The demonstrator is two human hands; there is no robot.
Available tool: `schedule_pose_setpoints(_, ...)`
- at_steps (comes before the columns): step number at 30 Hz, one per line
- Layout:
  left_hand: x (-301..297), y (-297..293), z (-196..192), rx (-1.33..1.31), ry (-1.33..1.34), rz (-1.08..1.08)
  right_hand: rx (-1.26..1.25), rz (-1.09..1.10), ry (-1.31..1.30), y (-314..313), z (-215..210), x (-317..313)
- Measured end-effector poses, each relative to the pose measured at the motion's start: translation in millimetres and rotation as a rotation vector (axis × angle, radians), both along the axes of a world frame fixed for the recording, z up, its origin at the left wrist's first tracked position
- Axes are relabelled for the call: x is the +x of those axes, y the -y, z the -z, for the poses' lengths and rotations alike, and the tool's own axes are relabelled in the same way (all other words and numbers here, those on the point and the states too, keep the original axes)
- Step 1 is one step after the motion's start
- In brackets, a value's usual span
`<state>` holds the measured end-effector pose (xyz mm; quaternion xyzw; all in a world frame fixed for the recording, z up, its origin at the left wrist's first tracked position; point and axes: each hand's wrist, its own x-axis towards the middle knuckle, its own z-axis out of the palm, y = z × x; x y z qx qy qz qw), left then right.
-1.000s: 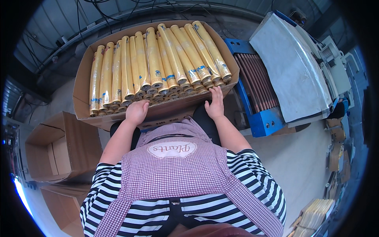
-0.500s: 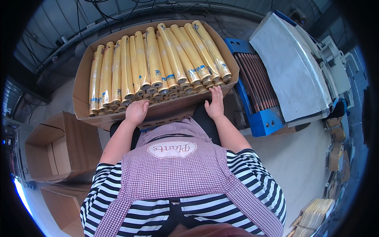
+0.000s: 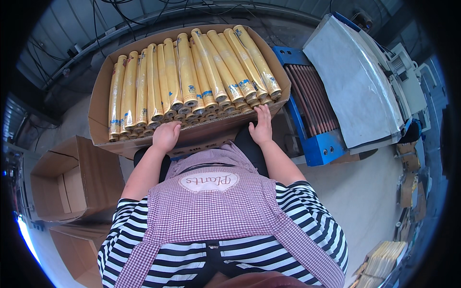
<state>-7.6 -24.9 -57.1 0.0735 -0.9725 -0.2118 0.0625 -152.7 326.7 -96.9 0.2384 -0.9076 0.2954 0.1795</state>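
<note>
In front of me stands a large open cardboard box (image 3: 111,148), packed with yellow rolls (image 3: 169,72) in clear wrap with blue marks. The top rolls slant with their near ends toward me, and more roll ends show beneath them. My left hand (image 3: 166,136) is closed at the box's near rim, its fingers bent against the edge. Farther right along the same rim, my right hand (image 3: 261,126) lies with fingers stretched out and thumb apart, fingertips touching the edge by the roll ends. Neither hand holds a roll.
Right of the box stands a machine with a blue frame (image 3: 324,150), brown rollers (image 3: 312,98) and a silvery cover (image 3: 353,86). Two open cardboard boxes (image 3: 103,180) (image 3: 79,249) sit at the left. A stack of flat pieces (image 3: 382,264) lies at lower right. Cables hang along the back wall.
</note>
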Motion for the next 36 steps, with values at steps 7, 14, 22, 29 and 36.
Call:
schedule_pose_setpoints(7,0.0,0.6,1.0,0.003,0.003,0.004,0.010,0.002,0.002,-0.5,1.3,-0.5)
schedule_pose_setpoints(14,0.3,0.3,-1.0,-0.006,0.006,0.010,0.000,-0.011,0.001,-1.7,2.3,-1.6)
schedule_pose_setpoints(22,-0.1,2.1,1.5,-0.010,0.002,0.016,0.015,-0.020,0.004,-2.4,1.4,-2.8)
schedule_pose_setpoints(29,-0.1,1.0,-0.6,-0.002,-0.001,0.012,0.018,-0.015,-0.004,-1.5,1.2,-2.9)
schedule_pose_setpoints(36,0.4,0.2,-2.0,-0.009,-0.009,0.010,0.006,-0.010,-0.007,-0.4,2.5,-2.3)
